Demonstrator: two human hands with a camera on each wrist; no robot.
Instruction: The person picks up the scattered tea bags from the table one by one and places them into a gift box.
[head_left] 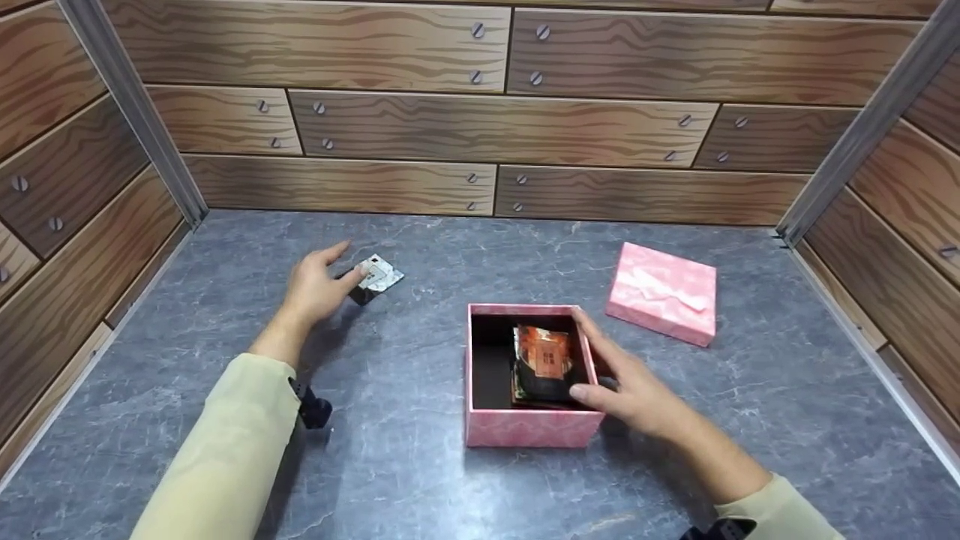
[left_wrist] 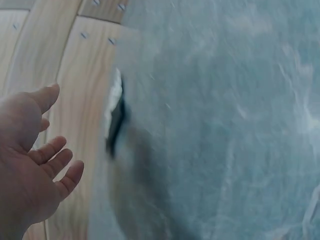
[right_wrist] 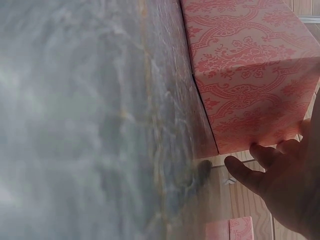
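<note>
A small silvery and black packet (head_left: 377, 279) is beside my left hand (head_left: 316, 285). In the left wrist view, that packet (left_wrist: 116, 116) appears nearly edge-on, apart from the spread fingers of the left hand (left_wrist: 37, 155). An open pink gift box (head_left: 534, 429) stands in the middle. My right hand (head_left: 630, 386) holds its right wall, thumb over the rim and other fingers along the outside. Several flat packets, an orange and black one (head_left: 546, 358) on top, lie stacked in the box's right half. The right wrist view shows fingers (right_wrist: 245, 173) against the box's patterned side (right_wrist: 250, 110).
The pink box lid (head_left: 664, 292) with a pale bow lies behind and to the right of the box. A grey marbled tabletop (head_left: 420, 360) carries everything. Wood-plank-patterned walls (head_left: 495, 124) enclose it at the back and both sides.
</note>
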